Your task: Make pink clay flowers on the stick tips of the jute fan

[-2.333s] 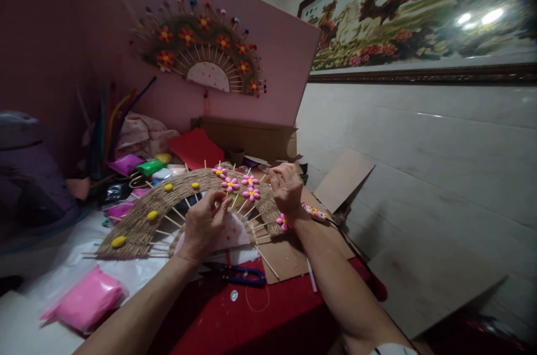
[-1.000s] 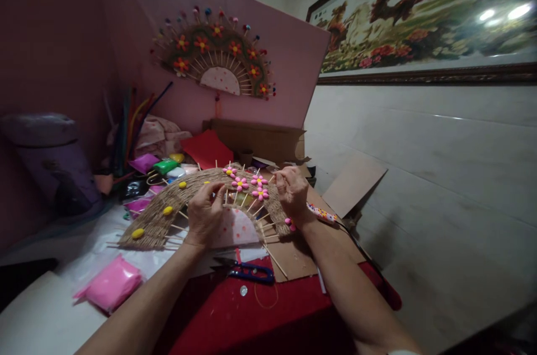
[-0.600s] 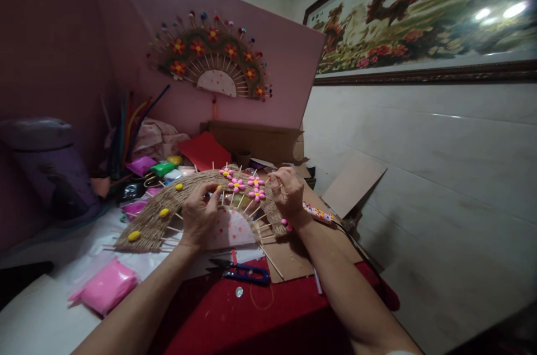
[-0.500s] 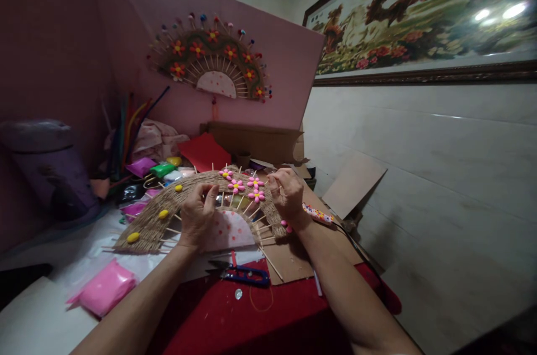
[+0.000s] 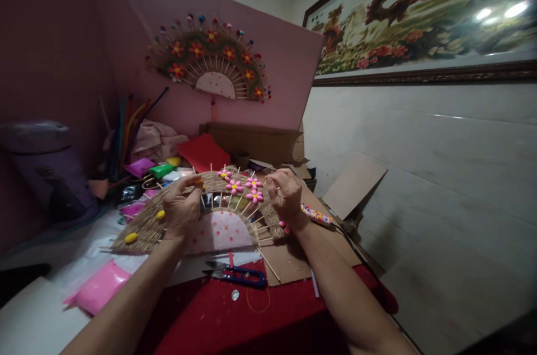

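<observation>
A half-round craft fan [image 5: 145, 226] of tan twine woven over thin sticks lies in front of me. Pink clay flowers [image 5: 234, 187] with yellow centres sit on its upper and right parts, and yellow clay dots [image 5: 161, 214] on its left. My left hand [image 5: 182, 209] is closed over the fan's upper left band, thumb and fingers round it, with a bit of yellow showing at the fingertips. Over the right part, my right hand [image 5: 286, 195] is raised with its fingertips pinched together. Whatever is between those fingertips is too small to make out.
Blue thread snips [image 5: 237, 275] lie on the red cloth [image 5: 201, 316] near a small clear disc [image 5: 235, 295]. A pink clay packet [image 5: 98, 287] sits at left. Behind are coloured packets, a purple cup [image 5: 52, 176] and a finished fan [image 5: 213, 58]. A flower-patterned glue gun [image 5: 316, 214] lies at right.
My left hand has moved left along the fan's band and now covers one yellow dot. My right hand stays pinched in nearly the same place. The fan has shifted slightly left in view.
</observation>
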`<state>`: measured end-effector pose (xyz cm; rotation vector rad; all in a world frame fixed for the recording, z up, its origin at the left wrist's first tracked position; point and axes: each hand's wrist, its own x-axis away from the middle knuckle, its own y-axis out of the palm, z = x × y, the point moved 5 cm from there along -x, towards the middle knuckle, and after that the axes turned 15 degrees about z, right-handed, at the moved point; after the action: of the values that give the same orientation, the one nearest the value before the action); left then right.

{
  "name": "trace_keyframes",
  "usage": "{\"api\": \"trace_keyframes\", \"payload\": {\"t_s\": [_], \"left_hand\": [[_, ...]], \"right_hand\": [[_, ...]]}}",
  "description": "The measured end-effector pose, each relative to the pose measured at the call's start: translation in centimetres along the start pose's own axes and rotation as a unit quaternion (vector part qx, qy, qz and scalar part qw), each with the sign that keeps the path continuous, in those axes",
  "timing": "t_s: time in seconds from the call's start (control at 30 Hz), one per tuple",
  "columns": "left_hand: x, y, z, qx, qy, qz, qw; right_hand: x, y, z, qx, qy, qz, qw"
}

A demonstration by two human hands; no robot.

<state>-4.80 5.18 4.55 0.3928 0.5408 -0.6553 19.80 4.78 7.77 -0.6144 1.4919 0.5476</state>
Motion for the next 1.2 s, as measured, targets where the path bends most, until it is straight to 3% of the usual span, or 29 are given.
{"api": "trace_keyframes", "payload": {"t_s": [0.37,0.8,1.03,1.2], "left_hand": [[1.3,0.8,0.7,-0.021,-0.028,-0.068,0.997],[2.3,1.4,0.1,-0.004,-0.040,-0.098,0.994],[3.2,1.8,0.9,0.034,-0.067,-0.126,0.989],[3.5,1.7,1.2,0.018,-0.032,-0.134,0.990]], "right_hand": [[-0.1,0.0,-0.3,-0.011,-0.009,-0.012,1.000],[0.0,0.0,-0.7,-0.022,-0.003,-0.019,1.000],[0.2,0.2,-0.5,-0.029,0.008,-0.029,0.999],[0.2,0.2,-0.4,-0.025,0.009,-0.028,0.999]]}}
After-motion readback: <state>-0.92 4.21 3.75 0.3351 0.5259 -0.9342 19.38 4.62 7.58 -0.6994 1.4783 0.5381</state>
